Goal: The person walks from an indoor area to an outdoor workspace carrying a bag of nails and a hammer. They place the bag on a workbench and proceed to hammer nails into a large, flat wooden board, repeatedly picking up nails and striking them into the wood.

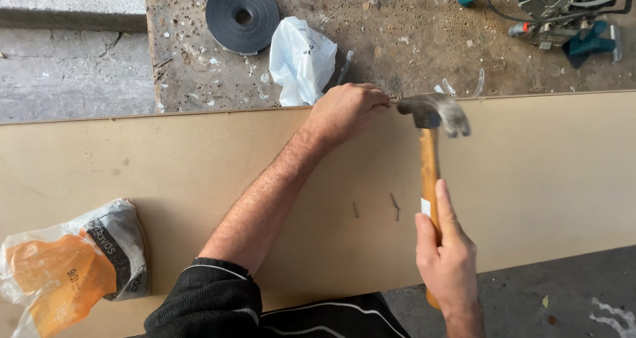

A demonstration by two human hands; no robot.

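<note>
Along the board's (165, 159) far edge, our left hand (344, 109) pinches a nail (396, 101) between closed fingers, touching the hammer (432, 113) head. Near the front edge, our right hand (447, 255) has its fingers wrapped tight around the wooden handle.

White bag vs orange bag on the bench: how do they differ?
The white bag is plain white and opaque; the orange bag is clear plastic with orange and dark printed panels. The white bag sits on the worn benchtop, beyond the board's far edge, near the left hand; the orange bag lies on the board, at its near left. Both are crumpled plastic.
</note>
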